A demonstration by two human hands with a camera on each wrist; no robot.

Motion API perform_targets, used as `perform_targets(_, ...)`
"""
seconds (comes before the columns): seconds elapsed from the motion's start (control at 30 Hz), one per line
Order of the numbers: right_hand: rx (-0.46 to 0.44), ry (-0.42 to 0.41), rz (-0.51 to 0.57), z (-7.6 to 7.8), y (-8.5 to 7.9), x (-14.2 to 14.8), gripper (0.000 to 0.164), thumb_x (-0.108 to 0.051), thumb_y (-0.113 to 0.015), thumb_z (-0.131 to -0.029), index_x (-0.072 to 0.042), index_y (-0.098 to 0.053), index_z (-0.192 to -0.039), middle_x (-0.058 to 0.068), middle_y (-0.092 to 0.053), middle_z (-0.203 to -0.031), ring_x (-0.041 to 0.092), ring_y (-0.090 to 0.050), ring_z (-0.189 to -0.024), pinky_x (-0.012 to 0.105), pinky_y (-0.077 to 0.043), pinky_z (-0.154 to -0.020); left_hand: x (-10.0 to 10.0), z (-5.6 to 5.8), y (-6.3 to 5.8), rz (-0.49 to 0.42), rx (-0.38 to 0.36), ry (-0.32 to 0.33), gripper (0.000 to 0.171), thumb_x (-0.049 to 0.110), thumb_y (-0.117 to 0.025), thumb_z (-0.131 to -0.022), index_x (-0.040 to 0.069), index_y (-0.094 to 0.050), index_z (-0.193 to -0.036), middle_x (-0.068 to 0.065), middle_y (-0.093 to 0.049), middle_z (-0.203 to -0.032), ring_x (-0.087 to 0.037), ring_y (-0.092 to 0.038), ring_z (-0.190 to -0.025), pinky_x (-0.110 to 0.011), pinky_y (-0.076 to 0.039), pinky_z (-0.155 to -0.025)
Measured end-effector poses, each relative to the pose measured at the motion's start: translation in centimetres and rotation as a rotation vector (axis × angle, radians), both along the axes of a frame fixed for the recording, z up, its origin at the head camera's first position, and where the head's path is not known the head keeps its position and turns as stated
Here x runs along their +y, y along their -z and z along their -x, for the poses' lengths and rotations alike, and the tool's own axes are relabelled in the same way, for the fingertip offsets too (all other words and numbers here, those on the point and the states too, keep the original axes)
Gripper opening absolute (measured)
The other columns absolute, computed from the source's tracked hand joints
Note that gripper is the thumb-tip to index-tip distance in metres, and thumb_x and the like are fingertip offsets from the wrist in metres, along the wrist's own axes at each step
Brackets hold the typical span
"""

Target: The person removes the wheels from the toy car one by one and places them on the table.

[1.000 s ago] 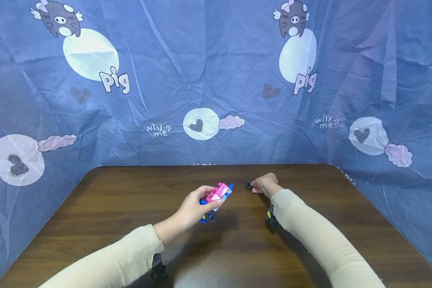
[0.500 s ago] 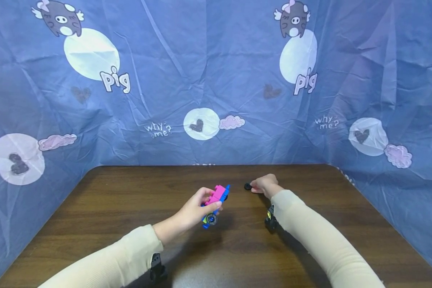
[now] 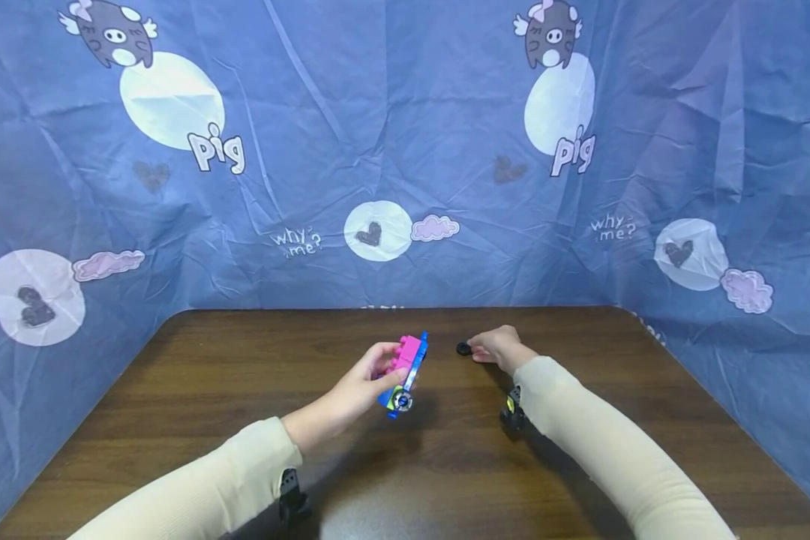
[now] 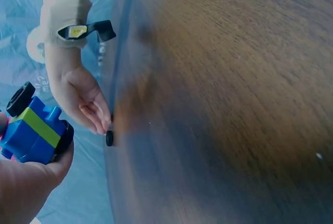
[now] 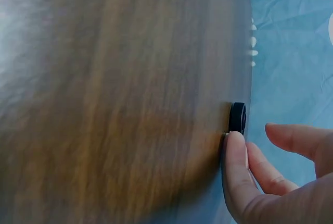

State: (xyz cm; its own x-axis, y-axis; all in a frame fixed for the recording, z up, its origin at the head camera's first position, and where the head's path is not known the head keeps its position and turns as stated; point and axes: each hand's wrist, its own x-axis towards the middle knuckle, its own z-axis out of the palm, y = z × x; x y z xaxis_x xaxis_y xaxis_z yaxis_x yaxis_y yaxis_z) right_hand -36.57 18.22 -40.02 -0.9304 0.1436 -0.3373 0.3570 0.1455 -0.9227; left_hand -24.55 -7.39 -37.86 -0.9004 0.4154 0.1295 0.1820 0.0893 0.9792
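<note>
My left hand grips a toy car made of building bricks, holding it above the table. Pink bricks sit on its blue base, and a black wheel faces me at its lower end. The left wrist view shows the car's blue underside with a yellow-green strip. A small black wheel lies flat on the table toward the far edge, to the right of the car. My right hand is at this wheel; in the right wrist view one fingertip touches its rim while the thumb stays apart from it.
The brown wooden table reaches back to a blue cloth printed with pigs and hearts, which hangs along its far edge and sides. A dark wrist camera hangs under the right cuff, another wrist camera under the left.
My left hand has turned the toy car so its length points more steeply away from me and its lower wheel faces me. The right hand and loose wheel have hardly moved.
</note>
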Motion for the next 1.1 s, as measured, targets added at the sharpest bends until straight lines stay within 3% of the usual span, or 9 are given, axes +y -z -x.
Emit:
perform_targets(0.13,0.000,-0.028,-0.021,-0.3,-0.4,0.0,0.038,0.008,-0.064,-0.083,0.017,-0.051,-0.118,0.006,-0.062,-0.066,0.007,-0.059,-0.052,0.026,-0.058,-0.065,-0.1,0.0,0.0,0.012,0.004,-0.003,0.041,0.008,-0.052,-0.098,-0.002,-0.038,-0.136,-0.027,-0.060,-0.113,-0.015,-0.061,-0.095,-0.030,-0.050,-0.083)
perform_targets(0.3,0.029,-0.022,-0.043,-0.8,-1.4,0.1,0.038,0.005,-0.063,-0.086,0.017,-0.052,-0.120,0.008,-0.065,-0.072,0.008,-0.061,-0.056,0.028,-0.059,-0.072,-0.2,0.0,-0.2,0.028,-0.010,-0.025,0.041,0.008,-0.052,-0.098,0.000,-0.038,-0.136,-0.026,-0.055,-0.121,-0.016,-0.056,-0.100,-0.030,-0.048,-0.084)
perform_targets(0.5,0.077,-0.007,0.012,-1.3,-2.8,-0.3,0.034,0.005,-0.060,-0.086,0.018,-0.055,-0.117,0.006,-0.064,-0.067,0.007,-0.061,-0.052,0.024,-0.058,-0.066,0.0,-0.2,-0.4,0.039,-0.010,-0.024,0.039,0.008,-0.054,-0.097,0.000,-0.039,-0.133,-0.024,-0.054,-0.120,-0.017,-0.054,-0.100,-0.026,-0.046,-0.083)
perform_targets(0.8,0.103,-0.082,0.023,-3.0,-3.7,-1.2,0.024,0.006,-0.059,-0.087,0.017,-0.058,-0.107,0.005,-0.062,-0.065,0.007,-0.059,-0.053,0.022,-0.056,-0.059,0.2,-0.5,-1.0,0.021,-0.029,-0.063,0.038,0.006,-0.053,-0.097,-0.001,-0.039,-0.132,-0.024,-0.054,-0.120,-0.019,-0.053,-0.102,-0.026,-0.046,-0.082)
perform_targets(1.1,0.123,-0.169,0.021,-4.5,-4.3,-1.9,0.024,0.005,-0.058,-0.088,0.020,-0.058,-0.107,0.005,-0.063,-0.065,0.007,-0.058,-0.053,0.020,-0.054,-0.056,-0.5,-0.3,-1.0,0.096,0.022,-0.020,0.041,0.012,-0.058,-0.096,-0.002,-0.041,-0.131,-0.025,-0.058,-0.117,-0.016,-0.058,-0.096,-0.030,-0.052,-0.079)
